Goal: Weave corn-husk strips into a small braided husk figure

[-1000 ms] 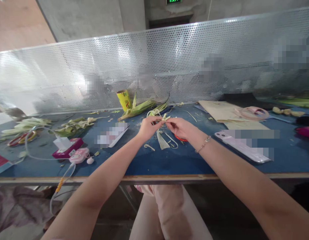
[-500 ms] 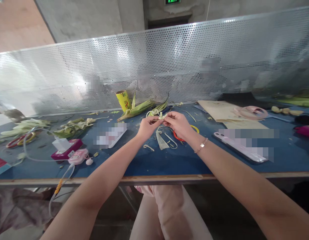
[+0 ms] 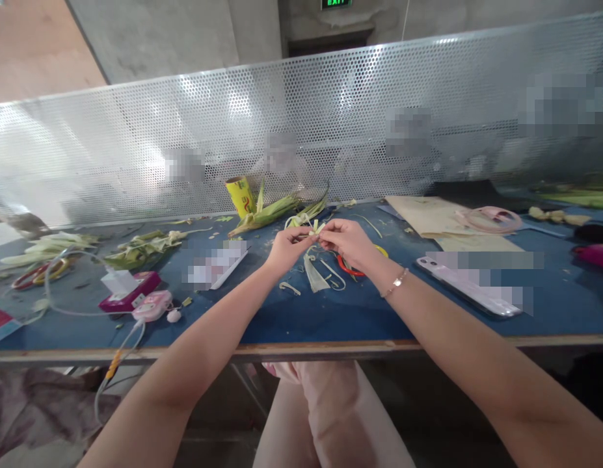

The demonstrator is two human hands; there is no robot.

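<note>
Both hands meet over the middle of the blue table (image 3: 291, 318). My left hand (image 3: 284, 249) pinches a small folded piece of pale green leaf strip (image 3: 315, 229). My right hand (image 3: 347, 242), with a bracelet on the wrist, pinches the same piece from the right. Beneath the hands lie cut leaf strips (image 3: 315, 274) and scissors with red and yellow handles (image 3: 352, 268). Behind them rests a bundle of long green leaves (image 3: 269, 212) beside a tipped yellow cup (image 3: 240, 195).
A phone (image 3: 469, 286) lies at the right, near brown paper (image 3: 447, 224) and a pink ring (image 3: 491, 220). At the left are a pink box (image 3: 130, 292), a small pink device with a cable (image 3: 152, 305) and more leaves (image 3: 145, 244). A perforated metal screen (image 3: 301, 130) backs the table.
My right hand has moved up and left to close against the left hand over the leaf piece, uncovering the scissors. The view has shifted slightly.
</note>
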